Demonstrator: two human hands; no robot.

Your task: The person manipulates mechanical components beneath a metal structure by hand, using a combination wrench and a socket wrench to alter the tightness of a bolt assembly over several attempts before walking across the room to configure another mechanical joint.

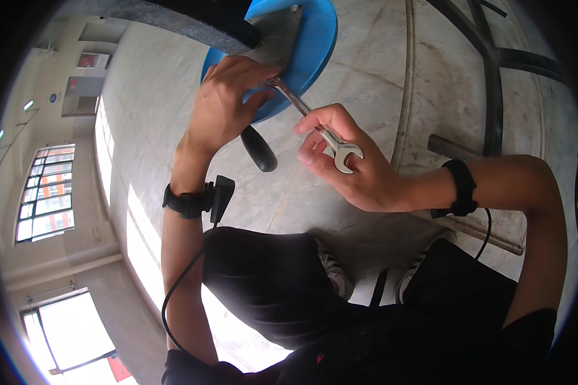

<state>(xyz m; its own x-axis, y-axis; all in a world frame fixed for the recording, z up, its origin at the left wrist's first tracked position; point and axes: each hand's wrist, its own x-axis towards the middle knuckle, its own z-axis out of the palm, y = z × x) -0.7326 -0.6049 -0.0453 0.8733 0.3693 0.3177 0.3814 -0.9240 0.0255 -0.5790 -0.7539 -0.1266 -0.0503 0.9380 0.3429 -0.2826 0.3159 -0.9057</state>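
Note:
A shiny steel wrench [294,100] slants between my two hands, its open jaw near my right palm. My right hand [348,157] grips the shank near that jaw with curled fingers. My left hand [225,102] is closed at the wrench's far end, fingertips and thumb about it; that end and any fastener under it are mostly hidden. Beyond the fingers, a dark metal plate [281,35] lies against a round blue disc [321,42]. Below my left hand a black rounded handle [259,149] sticks out, its upper part hidden by the hand.
A dark metal beam [192,25] crosses above my left hand to the plate. Another black frame [492,83] stands at the right, with a short dark bar [453,146] near my right wrist. Black straps [461,186] with cables circle both wrists. Concrete floor [173,122] lies below.

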